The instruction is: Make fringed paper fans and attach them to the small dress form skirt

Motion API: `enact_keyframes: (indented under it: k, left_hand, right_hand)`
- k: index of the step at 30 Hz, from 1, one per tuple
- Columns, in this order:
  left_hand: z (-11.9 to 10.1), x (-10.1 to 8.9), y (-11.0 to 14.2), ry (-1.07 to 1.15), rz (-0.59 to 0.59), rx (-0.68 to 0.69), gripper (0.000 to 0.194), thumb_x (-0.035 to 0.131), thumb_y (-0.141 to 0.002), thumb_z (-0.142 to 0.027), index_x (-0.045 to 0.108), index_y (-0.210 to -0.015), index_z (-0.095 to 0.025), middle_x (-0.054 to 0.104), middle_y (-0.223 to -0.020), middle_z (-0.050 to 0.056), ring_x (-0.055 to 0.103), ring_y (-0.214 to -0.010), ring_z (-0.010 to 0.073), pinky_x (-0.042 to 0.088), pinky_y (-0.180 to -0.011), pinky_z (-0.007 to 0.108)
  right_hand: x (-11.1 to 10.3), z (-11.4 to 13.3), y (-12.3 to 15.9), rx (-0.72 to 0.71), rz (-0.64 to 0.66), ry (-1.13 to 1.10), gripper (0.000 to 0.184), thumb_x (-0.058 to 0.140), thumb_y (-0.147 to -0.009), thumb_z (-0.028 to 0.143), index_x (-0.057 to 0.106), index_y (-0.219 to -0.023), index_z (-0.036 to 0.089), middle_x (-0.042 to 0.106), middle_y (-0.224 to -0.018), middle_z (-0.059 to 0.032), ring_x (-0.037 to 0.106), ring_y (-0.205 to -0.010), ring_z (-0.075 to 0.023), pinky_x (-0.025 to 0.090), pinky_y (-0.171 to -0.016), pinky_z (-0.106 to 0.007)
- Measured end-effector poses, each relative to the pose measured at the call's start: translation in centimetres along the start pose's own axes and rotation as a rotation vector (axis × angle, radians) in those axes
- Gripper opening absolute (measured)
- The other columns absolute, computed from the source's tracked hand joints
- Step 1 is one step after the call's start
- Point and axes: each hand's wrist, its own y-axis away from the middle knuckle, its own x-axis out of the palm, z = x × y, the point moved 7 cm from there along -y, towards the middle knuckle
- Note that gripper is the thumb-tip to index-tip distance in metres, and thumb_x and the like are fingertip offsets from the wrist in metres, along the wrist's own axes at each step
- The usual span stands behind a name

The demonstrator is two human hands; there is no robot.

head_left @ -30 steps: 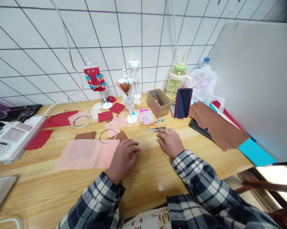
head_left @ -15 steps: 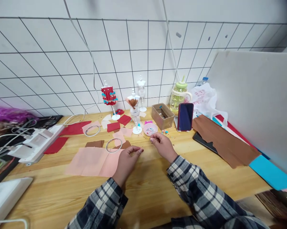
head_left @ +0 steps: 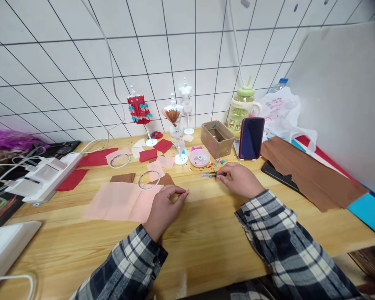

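Note:
My left hand point(head_left: 164, 206) rests on the wooden table point(head_left: 206, 233) beside a pink sheet point(head_left: 118, 202). Its thumb and fingers are pinched together on something too small to make out. My right hand point(head_left: 241, 179) lies further right, its fingertips closed on the handle end of small thread snips point(head_left: 208, 174) that lie flat on the table. A pink dish of beads point(head_left: 199, 158) sits just behind the snips. A metal ring point(head_left: 149, 180) lies on the pink sheet's far edge.
Along the wall stand small mannequin stands, one in a red dress point(head_left: 139, 109), a cardboard box point(head_left: 217, 139), an upright phone point(head_left: 251, 138) and a green cup point(head_left: 244, 109). Brown paper point(head_left: 312, 175) lies right, red scraps and a power strip point(head_left: 43, 177) left.
My right hand went from the snips toward the bead dish and has come back to close on the snips. The left hand stayed pinched in place. The view shifted.

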Motion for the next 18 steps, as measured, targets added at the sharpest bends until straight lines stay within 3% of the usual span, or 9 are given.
enact_keyframes:
  k: [4,13,16,18]
  left_hand:
    - [0.1,-0.1,0.0,-0.017,-0.004,-0.009,0.018,0.062,-0.084,-0.038,0.071,-0.083,-0.022,0.074,-0.087,0.004,0.067,-0.085,0.0208,0.050,-0.079,0.034]
    - [0.6,0.2,-0.1,-0.005,0.017,-0.071,0.021,0.062,-0.083,-0.040,0.072,-0.082,-0.021,0.075,-0.088,0.004,0.067,-0.086,0.0216,0.049,-0.080,0.034]
    - [0.9,0.5,0.0,0.042,0.036,-0.114,0.022,0.064,-0.081,-0.041,0.072,-0.081,-0.021,0.076,-0.087,0.004,0.068,-0.085,0.0219,0.049,-0.079,0.033]
    - [1.3,0.7,0.0,0.111,0.044,-0.166,0.023,0.066,-0.080,-0.042,0.073,-0.080,-0.021,0.076,-0.086,0.004,0.068,-0.084,0.0223,0.049,-0.077,0.032]
  right_hand:
    - [-0.1,0.5,0.2,-0.038,-0.040,-0.013,0.020,0.056,-0.089,0.027,0.074,-0.094,0.021,0.070,-0.096,-0.0058,0.061,-0.094,-0.0198,0.043,-0.082,-0.030]
    - [3.0,1.2,0.1,0.003,0.147,0.180,0.009,0.071,-0.080,0.030,0.073,-0.083,0.023,0.068,-0.095,-0.0064,0.057,-0.096,-0.0240,0.038,-0.081,-0.034]
    - [3.1,1.7,0.0,-0.016,0.114,0.128,0.008,0.067,-0.081,0.021,0.071,-0.074,0.020,0.067,-0.087,-0.0068,0.057,-0.092,-0.0224,0.038,-0.080,-0.034]
    - [2.8,2.4,-0.1,-0.021,0.031,-0.034,0.008,0.065,-0.080,0.018,0.070,-0.074,0.019,0.065,-0.085,-0.0064,0.056,-0.087,-0.0205,0.039,-0.078,-0.033]
